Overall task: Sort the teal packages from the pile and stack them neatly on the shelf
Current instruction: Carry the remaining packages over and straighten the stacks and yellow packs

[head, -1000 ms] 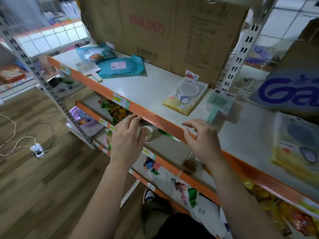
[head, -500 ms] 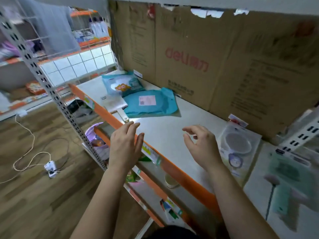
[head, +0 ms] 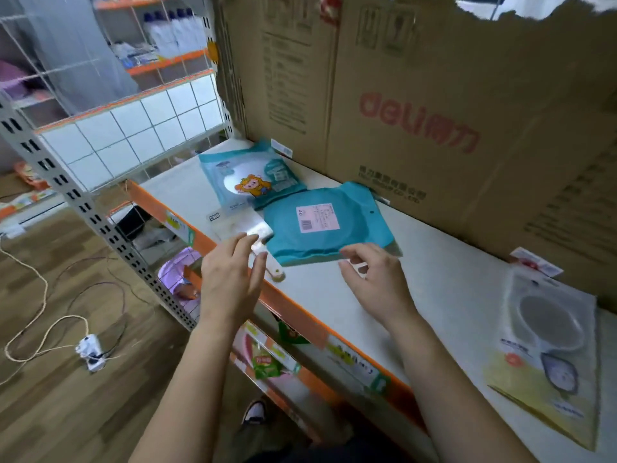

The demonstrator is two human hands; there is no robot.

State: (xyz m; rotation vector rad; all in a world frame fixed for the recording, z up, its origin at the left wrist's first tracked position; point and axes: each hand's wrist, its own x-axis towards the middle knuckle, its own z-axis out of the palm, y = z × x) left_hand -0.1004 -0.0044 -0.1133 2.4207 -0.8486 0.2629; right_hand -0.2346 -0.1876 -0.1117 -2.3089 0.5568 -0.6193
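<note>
reaching both hands point(head: 230, 282) point(head: 375, 284) toward teal package point(head: 327, 225) near shelf edge point(head: 293, 312)

1. The shelf point(head: 444, 295) is walled at the back by cardboard boxes point(head: 434, 111).
2. Bare surface is left between the teal package point(head: 327, 225) and the clear packet point(head: 551, 345).
3. The left end is closed by a wire grid point(head: 133, 138) and slotted post point(head: 83, 208).
4. The front is left unobstructed.

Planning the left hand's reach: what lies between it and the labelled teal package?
In the head view, a clear pack with a white handle lies between the left hand and the teal package, against the package's left edge.
</note>
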